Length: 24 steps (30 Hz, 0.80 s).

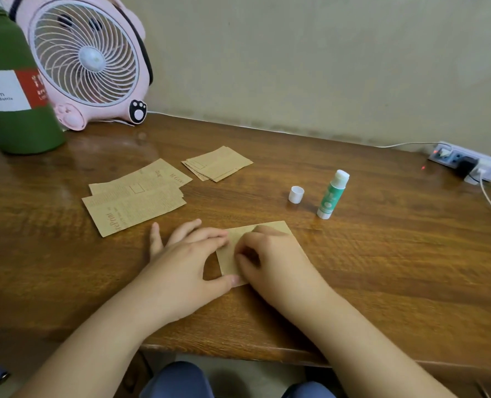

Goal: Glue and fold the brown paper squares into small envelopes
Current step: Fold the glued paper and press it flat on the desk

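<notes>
At the near edge of the wooden table (382, 268), a folded brown paper piece (229, 254) lies flat between two bare hands. The left hand (187, 259) rests on its left side: the long fingers (207, 235) are stretched out straight over the upper left corner, and the thumb presses the lower corner down. The right hand (270, 254) covers the right part of the paper, with its fingers curled and the tips pushing on the fold near the middle; I cannot tell if they pinch a flap or only press it. The far right corner of the paper shows past the knuckles.

To the left, farther back, three flat printed brown sheets (135, 196) lie overlapped. Behind them is a small stack of folded envelopes (218, 163). To the right stands an open green glue stick (332, 194), upright, with its white cap (296, 194) just beside it on the left. At the far left corner stand a green bottle (12, 81) and a pink fan (86, 58). A white power strip (468, 163) lies at the far right.
</notes>
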{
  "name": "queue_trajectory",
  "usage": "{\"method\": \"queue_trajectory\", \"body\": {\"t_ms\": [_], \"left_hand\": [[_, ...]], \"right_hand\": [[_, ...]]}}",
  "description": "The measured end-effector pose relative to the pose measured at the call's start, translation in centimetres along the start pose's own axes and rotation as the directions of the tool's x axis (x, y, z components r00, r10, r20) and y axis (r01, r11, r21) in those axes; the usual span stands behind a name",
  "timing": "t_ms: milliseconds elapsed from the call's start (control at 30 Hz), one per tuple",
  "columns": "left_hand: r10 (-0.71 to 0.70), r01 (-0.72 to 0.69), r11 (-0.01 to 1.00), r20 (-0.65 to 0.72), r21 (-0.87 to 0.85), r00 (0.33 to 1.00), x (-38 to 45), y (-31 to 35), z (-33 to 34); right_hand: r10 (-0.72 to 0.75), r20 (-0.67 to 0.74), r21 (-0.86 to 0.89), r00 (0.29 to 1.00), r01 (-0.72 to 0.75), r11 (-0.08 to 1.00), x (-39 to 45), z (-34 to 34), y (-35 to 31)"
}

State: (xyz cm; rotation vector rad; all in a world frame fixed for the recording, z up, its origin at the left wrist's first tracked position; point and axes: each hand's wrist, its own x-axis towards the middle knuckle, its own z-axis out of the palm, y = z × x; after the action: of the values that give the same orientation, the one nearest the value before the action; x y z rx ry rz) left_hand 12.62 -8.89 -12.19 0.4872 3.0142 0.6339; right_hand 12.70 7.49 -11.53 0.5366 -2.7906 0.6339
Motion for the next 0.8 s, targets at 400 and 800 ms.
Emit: {"method": "queue_trajectory", "body": {"t_ms": [400,800], "left_hand": [[-0.049,0.053,0.996,-0.069,0.070,0.996,-0.3,-0.3,0.3],[-0.069,0.074,0.993,-0.065,0.090,0.996,-0.2,-0.5,0.3]], "right_hand": [[0.037,0.035,-0.039,0.999,-0.036,0.999,3.1,0.5,0.3],[-0.030,0.022,-0.017,0.999,0.030,0.999,2.6,0.5,1.3]]}}
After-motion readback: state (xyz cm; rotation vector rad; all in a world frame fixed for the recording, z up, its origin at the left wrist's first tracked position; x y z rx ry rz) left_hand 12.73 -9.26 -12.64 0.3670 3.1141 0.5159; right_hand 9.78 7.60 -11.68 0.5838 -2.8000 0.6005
